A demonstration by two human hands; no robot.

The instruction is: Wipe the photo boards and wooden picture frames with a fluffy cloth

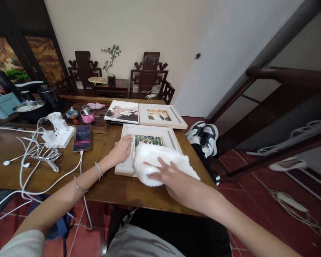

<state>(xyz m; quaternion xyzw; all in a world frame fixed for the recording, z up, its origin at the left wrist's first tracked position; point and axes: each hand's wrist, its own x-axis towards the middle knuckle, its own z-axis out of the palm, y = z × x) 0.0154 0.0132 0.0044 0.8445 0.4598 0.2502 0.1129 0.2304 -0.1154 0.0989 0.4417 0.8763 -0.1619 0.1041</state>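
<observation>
A light wooden picture frame [168,134] with a photo lies flat near the table's front right corner. My left hand [121,149] rests flat on its left border, fingers stretched out. My right hand [164,174] presses a fluffy white cloth [155,157] onto the frame's lower half, fingers spread over the cloth. The cloth hides much of the frame's glass.
A second frame [173,119] and a photo book [123,111] lie farther back on the wooden table [109,189]. A phone [82,138], white power strip [58,136], cables, earphones and a pink cup [87,116] sit to the left. Black-and-white shoes [205,134] stand right of the table.
</observation>
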